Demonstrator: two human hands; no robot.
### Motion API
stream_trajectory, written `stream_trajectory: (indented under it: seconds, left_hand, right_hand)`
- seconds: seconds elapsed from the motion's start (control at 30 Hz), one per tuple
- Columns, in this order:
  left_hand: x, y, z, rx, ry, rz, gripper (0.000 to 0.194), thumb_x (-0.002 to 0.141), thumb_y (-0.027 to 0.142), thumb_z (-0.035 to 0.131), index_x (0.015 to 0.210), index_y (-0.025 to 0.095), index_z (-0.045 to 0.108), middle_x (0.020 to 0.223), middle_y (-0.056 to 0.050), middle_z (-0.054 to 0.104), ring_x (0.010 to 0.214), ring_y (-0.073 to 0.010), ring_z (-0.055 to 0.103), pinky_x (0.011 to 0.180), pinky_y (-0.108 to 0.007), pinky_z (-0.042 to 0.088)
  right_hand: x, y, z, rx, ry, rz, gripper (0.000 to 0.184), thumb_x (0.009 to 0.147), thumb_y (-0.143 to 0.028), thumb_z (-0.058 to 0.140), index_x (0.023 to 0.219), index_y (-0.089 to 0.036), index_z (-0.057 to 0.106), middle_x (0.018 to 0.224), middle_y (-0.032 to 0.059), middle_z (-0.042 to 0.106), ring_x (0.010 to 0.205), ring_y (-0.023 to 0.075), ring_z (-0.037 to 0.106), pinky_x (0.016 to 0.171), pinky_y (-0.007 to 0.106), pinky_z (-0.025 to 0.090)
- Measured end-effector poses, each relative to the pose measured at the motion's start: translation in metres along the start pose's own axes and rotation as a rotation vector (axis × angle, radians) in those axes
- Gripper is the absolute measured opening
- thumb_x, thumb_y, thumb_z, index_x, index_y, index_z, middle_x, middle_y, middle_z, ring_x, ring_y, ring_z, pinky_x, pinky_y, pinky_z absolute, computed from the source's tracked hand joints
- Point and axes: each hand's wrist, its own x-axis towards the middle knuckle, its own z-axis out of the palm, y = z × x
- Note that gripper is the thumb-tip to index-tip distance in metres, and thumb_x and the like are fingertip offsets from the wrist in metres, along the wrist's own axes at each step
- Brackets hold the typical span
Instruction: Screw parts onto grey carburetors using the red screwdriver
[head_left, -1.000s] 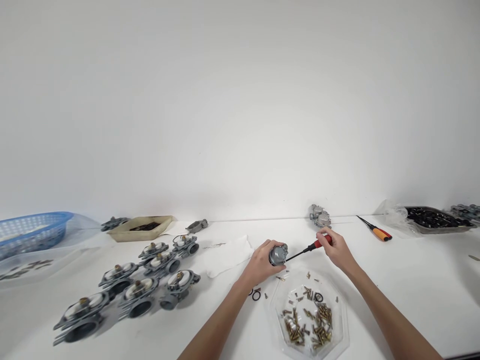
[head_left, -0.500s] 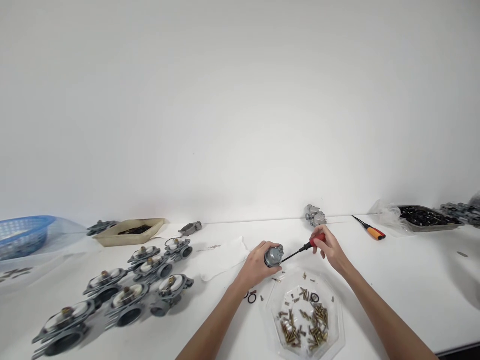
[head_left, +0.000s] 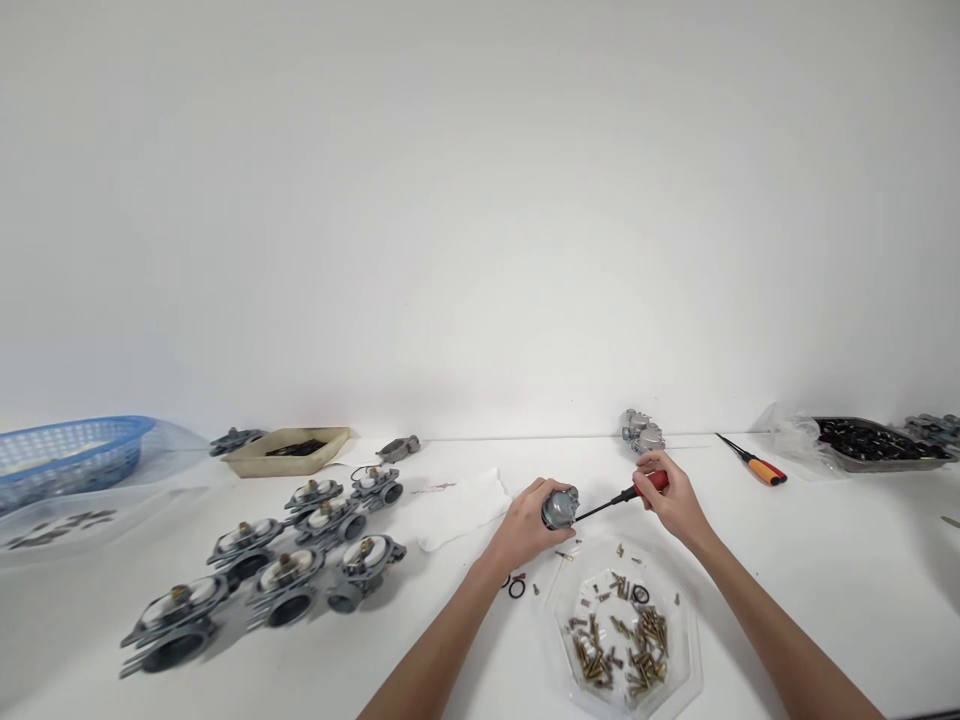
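My left hand (head_left: 523, 530) is wrapped round a small grey metal carburetor part (head_left: 560, 507), held just above the white table (head_left: 825, 580). My right hand (head_left: 671, 497) grips the red handle of a screwdriver (head_left: 634, 491). Its black shaft points left and its tip meets the part. Just below both hands lies a clear octagonal dish (head_left: 679, 650) with several brass screws and a black o-ring. Two black o-rings (head_left: 513, 585) lie on the table by my left wrist.
Several grey carburetor bodies (head_left: 285, 570) stand in rows at the left. A white cloth (head_left: 457, 505), a beige tray (head_left: 289, 450) and a blue basket (head_left: 67, 460) lie behind them. An orange-handled screwdriver (head_left: 754, 465), a metal tray of black parts (head_left: 870, 440) and another grey part (head_left: 641, 430) sit at the back right.
Both hands keep their grip on the part and the screwdriver and stay where they were. Only the view swayed left, then back.
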Motion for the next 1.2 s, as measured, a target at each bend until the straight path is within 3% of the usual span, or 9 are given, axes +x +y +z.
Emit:
stream_trajectory:
  seconds: [0.1,0.23,0.3,0.5,0.7,0.9,1.07,1.2]
  left_hand:
    - [0.0,-0.001,0.0,0.001,0.004,0.002,0.049,0.069,0.023,0.075,0.115,0.028,0.06,0.111,-0.002,0.066,0.104,-0.0256,0.062,0.094,-0.038,0.048]
    - [0.0,-0.001,0.0,0.006,0.001,0.006,0.048,0.07,0.023,0.074,0.115,0.028,0.059,0.111,-0.001,0.065,0.104,-0.0252,0.062,0.094,-0.037,0.047]
    - [0.0,-0.001,0.0,0.008,-0.006,0.0,0.047,0.071,0.024,0.074,0.116,0.028,0.059,0.111,-0.002,0.065,0.104,-0.0251,0.062,0.093,-0.037,0.047]
    - [0.0,-0.001,0.0,0.009,-0.008,-0.002,0.046,0.072,0.027,0.073,0.116,0.028,0.059,0.112,-0.002,0.065,0.102,-0.0249,0.063,0.09,-0.037,0.049]
    - [0.0,-0.003,0.0,0.016,0.0,-0.002,0.046,0.071,0.027,0.073,0.116,0.028,0.06,0.111,-0.002,0.065,0.102,-0.0251,0.063,0.09,-0.037,0.049]
    - [0.0,-0.002,0.0,0.012,-0.001,-0.001,0.045,0.072,0.028,0.072,0.116,0.028,0.059,0.111,-0.002,0.065,0.102,-0.0253,0.063,0.089,-0.037,0.049]
    - [0.0,-0.002,-0.001,0.01,-0.007,-0.002,0.045,0.072,0.028,0.072,0.115,0.028,0.059,0.112,-0.002,0.065,0.102,-0.0251,0.063,0.088,-0.036,0.049]
    - [0.0,-0.001,-0.001,0.018,-0.011,-0.002,0.045,0.072,0.028,0.073,0.114,0.028,0.058,0.112,-0.002,0.065,0.102,-0.0251,0.063,0.087,-0.036,0.049]
  right_hand:
    - [0.001,0.0,-0.002,0.049,-0.043,-0.09,0.035,0.083,-0.052,0.06,0.1,-0.022,0.055,0.093,0.0071,0.067,0.07,0.0186,0.062,0.061,0.03,0.049]
    - [0.002,0.002,-0.007,-0.112,-0.029,-0.009,0.034,0.089,-0.055,0.054,0.082,-0.021,0.056,0.061,0.0,0.059,0.052,0.0148,0.05,0.053,0.028,0.041]
    - [0.003,0.002,-0.009,-0.195,-0.023,0.031,0.036,0.09,-0.055,0.052,0.075,-0.022,0.054,0.055,-0.0008,0.057,0.05,0.0143,0.045,0.052,0.028,0.038]
    - [0.002,0.002,-0.018,-0.128,-0.149,-0.081,0.024,0.085,-0.043,0.058,0.097,-0.023,0.054,0.079,0.0021,0.064,0.07,0.0189,0.056,0.059,0.028,0.043]
    - [0.004,0.008,-0.016,-0.205,-0.134,0.07,0.031,0.087,-0.055,0.055,0.081,-0.024,0.052,0.056,-0.0057,0.05,0.051,0.0138,0.041,0.052,0.027,0.036]
    - [0.006,0.008,-0.01,-0.041,-0.112,0.076,0.028,0.082,-0.05,0.059,0.086,-0.022,0.055,0.061,-0.0032,0.056,0.053,0.0151,0.053,0.051,0.026,0.041]
    - [0.006,0.012,-0.007,-0.062,-0.072,0.196,0.035,0.082,-0.055,0.059,0.073,-0.021,0.055,0.05,-0.0065,0.043,0.04,0.0096,0.035,0.041,0.024,0.029]
    - [0.007,0.016,-0.007,0.05,-0.094,0.201,0.028,0.076,-0.044,0.065,0.091,-0.022,0.058,0.06,-0.0049,0.051,0.052,0.013,0.048,0.044,0.022,0.033]
